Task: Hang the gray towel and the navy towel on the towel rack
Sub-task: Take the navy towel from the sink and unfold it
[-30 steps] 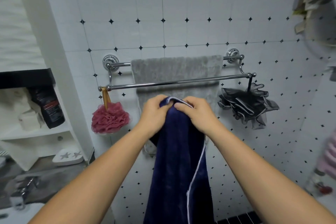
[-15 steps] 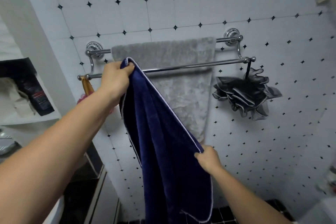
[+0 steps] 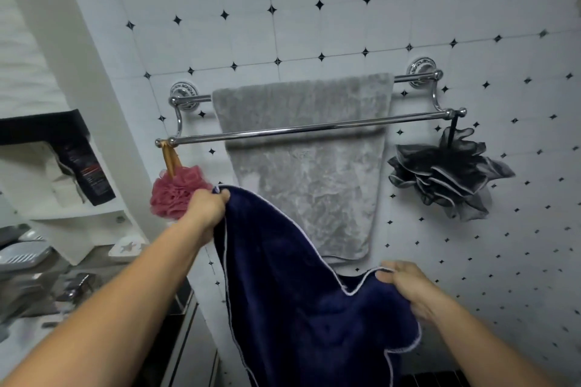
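Note:
A chrome double-bar towel rack (image 3: 314, 128) is fixed to the tiled wall. The gray towel (image 3: 306, 173) hangs over its rear bar, behind the bare front bar. Below the rack I hold the navy towel (image 3: 289, 286), white-edged, spread between both hands. My left hand (image 3: 209, 209) grips its upper left corner, just right of the pink pouf. My right hand (image 3: 408, 287) pinches its top edge lower down, at the right, under the gray towel's hem.
A pink bath pouf (image 3: 176, 192) hangs from the front bar's left end, a black pouf (image 3: 446, 179) from its right end. White shelves (image 3: 78, 207) with a dark pouch (image 3: 88, 173) stand at left, with a sink area below.
My left hand has dropped from the front bar to below the rack. My right hand has lifted the towel's edge out to the right, spreading the navy towel wider.

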{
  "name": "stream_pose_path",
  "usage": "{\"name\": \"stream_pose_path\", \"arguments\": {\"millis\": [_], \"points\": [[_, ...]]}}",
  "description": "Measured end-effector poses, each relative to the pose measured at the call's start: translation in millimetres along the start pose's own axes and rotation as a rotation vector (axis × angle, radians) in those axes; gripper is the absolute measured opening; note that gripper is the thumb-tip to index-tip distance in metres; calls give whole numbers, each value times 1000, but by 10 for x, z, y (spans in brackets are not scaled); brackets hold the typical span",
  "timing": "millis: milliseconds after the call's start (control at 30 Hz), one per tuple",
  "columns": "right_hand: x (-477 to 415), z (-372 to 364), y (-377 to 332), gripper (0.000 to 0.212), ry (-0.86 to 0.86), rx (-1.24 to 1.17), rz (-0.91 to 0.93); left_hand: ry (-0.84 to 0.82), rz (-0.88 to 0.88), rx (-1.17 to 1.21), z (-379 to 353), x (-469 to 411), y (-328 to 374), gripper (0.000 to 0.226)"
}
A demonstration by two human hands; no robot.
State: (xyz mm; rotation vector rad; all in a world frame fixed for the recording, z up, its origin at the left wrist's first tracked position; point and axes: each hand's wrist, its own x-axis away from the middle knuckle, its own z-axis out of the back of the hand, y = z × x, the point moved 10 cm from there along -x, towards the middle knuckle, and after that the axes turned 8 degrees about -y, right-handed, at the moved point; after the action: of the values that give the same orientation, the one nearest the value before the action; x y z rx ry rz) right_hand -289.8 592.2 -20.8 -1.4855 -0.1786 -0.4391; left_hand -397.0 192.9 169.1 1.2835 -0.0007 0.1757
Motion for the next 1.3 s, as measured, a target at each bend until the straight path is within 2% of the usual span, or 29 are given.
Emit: {"name": "stream_pose_path", "arguments": {"millis": [67, 133, 233, 300, 333, 400, 467, 533, 600, 700, 767, 833, 967, 1100, 1200, 1300], "points": [[103, -347, -494, 34, -105, -93, 116, -61, 82, 146, -226, 53, -244, 14], [297, -635, -982, 30, -198, -223, 227, -119, 109, 218, -411, 142, -366, 6], [624, -1025, -1496, 29, -404, -403, 340, -273, 19, 258, -656, 373, -266, 17], [889, -1221, -1733, 42, -508, -276, 456, -380, -74, 333, -761, 576, -98, 20], [985, -1266, -1805, 51, -490, -107, 528, -423, -116, 363, -774, 670, -9, 23], [1094, -1254, -1893, 58, -321, 258, 638, -500, -182, 369, -764, 841, 136, 25], [1181, -1194, -1955, 59, -127, 388, 683, -576, -207, 386, -746, 967, 185, 31], [1292, -1144, -1981, 62, 34, 398, 717, -630, -196, 457, -736, 1047, 169, 39], [1357, -1149, -1928, 60, 119, 374, 721, -658, -197, 536, -736, 1116, 159, 42], [1426, -1271, -1805, 61, 138, 360, 706, -688, -174, 687, -799, 1242, 144, 50], [1457, -1378, -1734, 61, 153, 362, 715, -735, -131, 813, -914, 1356, 123, 46], [1476, -1424, -1682, 56, 213, 371, 706, -713, -87, 903, -986, 1400, 61, 39], [1467, -1402, -1668, 46, 315, 442, 682, -530, -67, 906, -903, 1320, -52, 29], [1651, -1398, -1698, 26, 383, 410, 840, -364, -87, 840, -675, 1178, -53, 21], [1701, -1457, -1653, 24, 355, 271, 855, -434, -194, 708, -723, 1299, 64, 22], [1640, -1469, -1584, 21, 306, 137, 775, -505, -263, 734, -789, 1448, 75, 23]]}}
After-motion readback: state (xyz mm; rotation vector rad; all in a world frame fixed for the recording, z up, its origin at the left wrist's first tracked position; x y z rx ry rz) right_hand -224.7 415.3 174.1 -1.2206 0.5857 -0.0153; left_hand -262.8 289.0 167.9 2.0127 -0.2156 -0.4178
